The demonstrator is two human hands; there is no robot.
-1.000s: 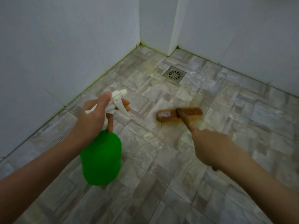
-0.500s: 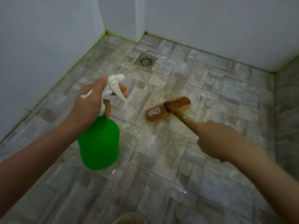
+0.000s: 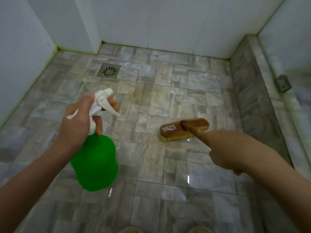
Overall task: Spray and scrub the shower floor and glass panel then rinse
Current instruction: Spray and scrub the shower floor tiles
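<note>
**Both grips loaded over the shower floor**

We are looking down on the grey tiled shower floor, which is spreading out below and ahead of both grips. White walls are closing it in beyond them. A raised tiled curb is running along the floor on the outer side of the right grip.

We are holding a green spray bottle in the left grip. The fingers are wrapping round the white neck and the thumb is lying along the white sprayer head. Two fingertips are showing just behind the trigger, and the green body is hanging below that grip.

The right grip is clenching round the wooden handle of a scrub brush. The brush head is lying just ahead of that grip, with its yellow bristles pressing down on the floor. Wet glints are showing on the tiles between the two grips.

A square metal drain is sitting in the floor well beyond the left grip.
</note>
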